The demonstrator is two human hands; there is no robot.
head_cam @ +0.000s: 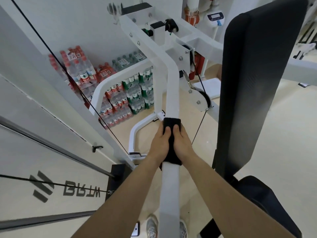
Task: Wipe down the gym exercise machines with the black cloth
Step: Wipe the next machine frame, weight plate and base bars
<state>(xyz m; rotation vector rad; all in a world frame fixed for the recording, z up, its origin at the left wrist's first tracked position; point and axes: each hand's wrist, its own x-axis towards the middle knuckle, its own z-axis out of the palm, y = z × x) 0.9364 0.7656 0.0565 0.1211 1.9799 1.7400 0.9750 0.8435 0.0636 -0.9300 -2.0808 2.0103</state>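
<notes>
A white steel bar [169, 189] of the exercise machine runs up the middle of the head view. The black cloth [172, 123] is wrapped around this bar about halfway up. My left hand [158, 143] grips the cloth and bar from the left side. My right hand [182, 143] grips them from the right, thumbs side by side on top. A strip of cloth shows between the two hands and below them at the wrists.
A tall black back pad [253, 83] stands just right of the bar, with a black seat [267, 203] below. A pulley [200, 98] and cable [199, 129] hang behind. Shrink-wrapped water bottle packs [120, 98] are stacked on the floor. A white weight-stack cover [42, 152] stands on the left.
</notes>
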